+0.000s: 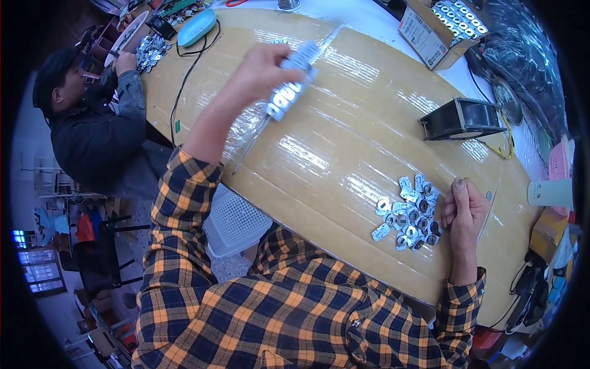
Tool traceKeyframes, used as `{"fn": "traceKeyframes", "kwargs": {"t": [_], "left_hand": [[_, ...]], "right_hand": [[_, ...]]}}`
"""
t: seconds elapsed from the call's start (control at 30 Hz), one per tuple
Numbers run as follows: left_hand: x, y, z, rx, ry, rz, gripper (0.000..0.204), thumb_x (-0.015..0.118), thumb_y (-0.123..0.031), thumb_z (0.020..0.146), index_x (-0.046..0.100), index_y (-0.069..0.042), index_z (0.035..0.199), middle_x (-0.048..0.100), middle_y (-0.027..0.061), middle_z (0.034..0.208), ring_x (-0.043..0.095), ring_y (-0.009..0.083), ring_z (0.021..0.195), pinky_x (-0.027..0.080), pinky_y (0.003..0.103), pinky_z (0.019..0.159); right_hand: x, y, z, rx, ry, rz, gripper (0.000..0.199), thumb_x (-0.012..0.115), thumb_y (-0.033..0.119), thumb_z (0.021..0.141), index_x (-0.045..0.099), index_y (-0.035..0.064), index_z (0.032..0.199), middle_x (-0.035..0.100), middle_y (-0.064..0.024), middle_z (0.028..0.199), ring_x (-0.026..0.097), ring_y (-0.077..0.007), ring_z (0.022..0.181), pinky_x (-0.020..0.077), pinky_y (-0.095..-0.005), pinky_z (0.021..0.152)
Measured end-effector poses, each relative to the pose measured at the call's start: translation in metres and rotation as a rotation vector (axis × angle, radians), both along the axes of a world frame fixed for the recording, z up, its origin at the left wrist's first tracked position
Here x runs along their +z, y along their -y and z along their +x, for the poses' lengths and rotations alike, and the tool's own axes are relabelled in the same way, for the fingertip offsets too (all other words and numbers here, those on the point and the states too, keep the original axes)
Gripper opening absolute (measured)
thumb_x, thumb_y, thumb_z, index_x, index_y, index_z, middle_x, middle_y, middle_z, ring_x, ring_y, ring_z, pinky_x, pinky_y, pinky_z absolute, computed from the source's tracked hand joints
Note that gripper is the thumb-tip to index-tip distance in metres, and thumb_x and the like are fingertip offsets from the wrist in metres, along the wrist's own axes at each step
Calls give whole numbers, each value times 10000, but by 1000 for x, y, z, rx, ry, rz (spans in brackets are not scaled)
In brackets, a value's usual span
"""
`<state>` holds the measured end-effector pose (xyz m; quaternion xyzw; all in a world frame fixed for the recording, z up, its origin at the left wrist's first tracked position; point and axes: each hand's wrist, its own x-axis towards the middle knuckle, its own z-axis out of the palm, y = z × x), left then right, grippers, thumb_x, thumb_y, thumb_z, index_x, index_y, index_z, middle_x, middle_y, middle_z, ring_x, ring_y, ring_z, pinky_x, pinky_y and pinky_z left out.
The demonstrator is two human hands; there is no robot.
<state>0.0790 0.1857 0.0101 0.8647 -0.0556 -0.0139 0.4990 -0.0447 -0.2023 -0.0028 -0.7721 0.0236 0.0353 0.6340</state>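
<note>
My left hand (261,72) is raised over the far left part of the table, its fingers closed on a strip of small circuit boards (286,97) with white rings. Motion blurs the strip's upper end, where a thin pale streak runs out beyond it. On the right, my right hand (465,206) rests on the table with its fingers curled; what they hold, if anything, is hidden. Just left of it lies a loose pile of small circuit boards (409,215), many bearing round dark or silvery parts.
A small black box-shaped fan (462,119) stands at the right. Behind it, an open carton (424,37) holds ringed boards. A cup (549,193) stands near the right edge. At the left, a co-worker (98,117) handles things near a metal parts heap (151,51) and turquoise dish (196,28).
</note>
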Motion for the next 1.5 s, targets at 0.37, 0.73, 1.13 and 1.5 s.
{"fn": "traceKeyframes", "kwargs": {"t": [0.37,0.73,1.13,1.5], "left_hand": [[-31,-43,65,277,585,600,235,606,-147,843,670,-40,1041,688,117,851,659,215,726,512,302,673],[35,36,5,-58,-18,-199,292,654,-140,846,628,-27,1114,585,-33,763,497,36,640,384,177,565],[29,191,-68,-426,-523,-789,257,603,-74,879,572,66,1091,675,141,925,693,217,810,591,303,740],[0,205,-76,-268,-628,-951,263,637,-93,892,572,40,1109,668,94,883,665,140,786,584,258,700]], "right_hand": [[3,-2,0,2,3,-22,342,498,266,985,509,72,703,417,39,518,363,-17,401,303,-178,366],[6,-1,1,-36,-43,-49,337,490,264,981,530,52,722,441,28,507,380,-36,393,308,-189,377],[20,6,-6,-6,19,154,284,465,214,964,566,9,796,550,-24,695,480,-50,543,372,-181,471],[20,9,-6,85,124,36,266,450,170,961,559,-5,793,551,-10,691,481,-35,551,378,-175,488]]}}
